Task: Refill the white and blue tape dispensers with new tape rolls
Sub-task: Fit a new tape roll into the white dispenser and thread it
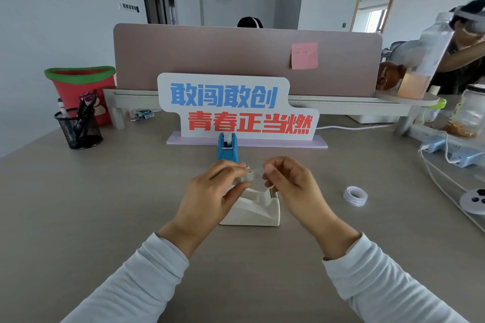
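Note:
The white tape dispenser (253, 211) sits on the desk in front of me, its cutter end to the right. Just above it, my left hand (212, 191) pinches a clear tape roll (248, 175), while my right hand (288, 181) grips the roll's other side with its fingertips. The roll is largely hidden by my fingers. The blue tape dispenser (227, 148) stands farther back, beyond my hands and in front of the sign. Another stack of tape rolls (355, 195), white with blue lines, lies flat on the desk to the right.
A lettered sign (236, 107) stands on a lilac base behind the blue dispenser. A black mesh pen cup (78, 130) and a red bin (81, 92) are at the back left. Power strips with cables (446, 149), a jar and a bottle crowd the right edge.

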`<state>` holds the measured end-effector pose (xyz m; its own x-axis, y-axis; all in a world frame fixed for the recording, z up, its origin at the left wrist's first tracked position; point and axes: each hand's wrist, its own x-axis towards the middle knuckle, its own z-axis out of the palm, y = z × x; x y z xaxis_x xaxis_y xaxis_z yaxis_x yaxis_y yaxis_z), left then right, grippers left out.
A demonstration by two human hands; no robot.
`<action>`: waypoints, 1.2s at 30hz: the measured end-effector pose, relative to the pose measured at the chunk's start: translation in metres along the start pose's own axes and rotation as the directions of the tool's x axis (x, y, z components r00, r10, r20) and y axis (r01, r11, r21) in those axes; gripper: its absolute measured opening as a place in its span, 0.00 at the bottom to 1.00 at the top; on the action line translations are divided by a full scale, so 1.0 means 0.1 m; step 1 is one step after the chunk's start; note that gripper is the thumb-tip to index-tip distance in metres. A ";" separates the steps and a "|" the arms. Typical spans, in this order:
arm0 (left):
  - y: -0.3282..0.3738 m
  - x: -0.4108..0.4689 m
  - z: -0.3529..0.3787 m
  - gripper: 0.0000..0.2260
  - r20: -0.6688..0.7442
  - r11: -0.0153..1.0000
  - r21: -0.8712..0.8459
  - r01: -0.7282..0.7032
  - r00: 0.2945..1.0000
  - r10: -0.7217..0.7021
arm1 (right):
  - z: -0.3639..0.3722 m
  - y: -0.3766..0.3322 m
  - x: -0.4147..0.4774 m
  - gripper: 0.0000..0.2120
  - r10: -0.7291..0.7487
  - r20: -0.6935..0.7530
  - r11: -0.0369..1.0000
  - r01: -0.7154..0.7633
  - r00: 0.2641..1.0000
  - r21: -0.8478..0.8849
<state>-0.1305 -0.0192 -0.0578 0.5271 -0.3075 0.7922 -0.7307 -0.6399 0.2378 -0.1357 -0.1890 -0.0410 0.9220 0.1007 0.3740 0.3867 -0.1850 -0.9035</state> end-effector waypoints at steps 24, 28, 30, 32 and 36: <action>0.02 0.03 -0.04 0.13 0.148 0.900 -0.320 0.296 0.954 -0.261 | 0.00 0.03 0.00 0.10 0.114 0.087 0.949 -0.134 0.990 0.287; 0.00 0.03 -0.06 0.09 0.192 0.844 -0.402 0.354 0.934 -0.300 | 0.04 0.03 -0.02 0.10 0.100 0.082 0.945 -0.120 0.992 0.306; 0.02 0.03 -0.06 0.10 0.206 0.802 -0.452 0.391 0.920 -0.333 | 0.05 0.03 -0.03 0.10 0.092 0.072 0.949 -0.110 0.993 0.296; 0.05 0.03 -0.06 0.10 0.222 0.754 -0.501 0.425 0.905 -0.363 | 0.04 0.04 -0.03 0.10 0.083 0.059 0.950 -0.097 0.995 0.297; 0.06 0.04 -0.04 0.09 0.229 0.720 -0.537 0.439 0.898 -0.377 | 0.05 0.04 -0.04 0.09 0.073 0.057 0.950 -0.087 0.996 0.301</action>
<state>-0.1347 -0.0219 -0.0510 0.8478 -0.1965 0.4925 -0.5275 -0.2178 0.8212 -0.1374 -0.1855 -0.0471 0.9451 0.1422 0.2943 0.2805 0.1095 -0.9536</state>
